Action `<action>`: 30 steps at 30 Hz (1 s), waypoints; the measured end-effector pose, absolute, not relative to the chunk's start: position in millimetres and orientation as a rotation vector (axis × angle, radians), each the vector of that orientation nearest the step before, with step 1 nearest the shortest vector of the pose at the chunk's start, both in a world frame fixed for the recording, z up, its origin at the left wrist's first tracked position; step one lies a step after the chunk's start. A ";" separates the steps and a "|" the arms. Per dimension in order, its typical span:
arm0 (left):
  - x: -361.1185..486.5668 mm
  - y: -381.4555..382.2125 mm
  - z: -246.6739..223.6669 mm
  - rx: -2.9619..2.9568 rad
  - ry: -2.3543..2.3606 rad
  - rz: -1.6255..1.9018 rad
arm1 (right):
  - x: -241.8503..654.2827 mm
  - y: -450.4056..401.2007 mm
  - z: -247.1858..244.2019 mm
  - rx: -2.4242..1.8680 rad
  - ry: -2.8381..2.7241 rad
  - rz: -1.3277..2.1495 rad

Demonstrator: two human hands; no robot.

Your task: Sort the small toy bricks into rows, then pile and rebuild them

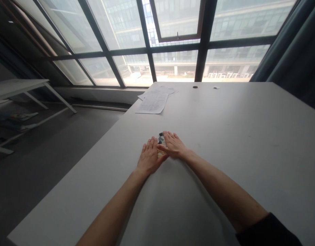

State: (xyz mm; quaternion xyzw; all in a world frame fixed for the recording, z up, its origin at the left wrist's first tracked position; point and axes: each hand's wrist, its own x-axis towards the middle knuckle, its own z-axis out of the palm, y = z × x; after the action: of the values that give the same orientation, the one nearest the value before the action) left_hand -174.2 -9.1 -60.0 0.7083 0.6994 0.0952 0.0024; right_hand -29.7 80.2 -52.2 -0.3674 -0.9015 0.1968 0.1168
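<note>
Both my hands lie palm down, side by side, over a small patterned piece (161,139) on the white table (224,130). Dark, white and yellowish patches show in the gap between the hands; its kind I cannot make out, since most of it is covered. My left hand (148,156) rests flat on its left part, fingers stretched forward. My right hand (175,145) presses on its right part, fingers out flat and the thumb pointing left towards the left hand.
Printed paper sheets (154,100) lie overlapping near the table's far left edge. Two round cable holes (195,87) sit along the far edge. Large windows (173,65) stand behind, and a dark curtain (296,54) hangs at right. Another white table (21,85) is at left across the grey floor.
</note>
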 end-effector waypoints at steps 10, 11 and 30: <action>-177.4 -5.6 -66.5 2.050 2.299 0.594 | -57.5 97.5 -44.4 -0.891 -2.700 0.696; -178.3 -5.1 -67.1 2.043 2.282 0.604 | -58.9 96.5 -43.4 -0.877 -2.674 0.743; -195.6 8.9 -65.4 2.255 1.935 0.787 | -20.2 42.0 -54.2 -0.995 -2.665 0.475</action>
State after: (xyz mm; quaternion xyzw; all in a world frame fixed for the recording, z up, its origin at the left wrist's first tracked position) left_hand -195.6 8.9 -65.4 0.7332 0.6291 0.2558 0.0338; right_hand -20.2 42.0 -54.2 -0.3423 -0.9163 0.1633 0.1285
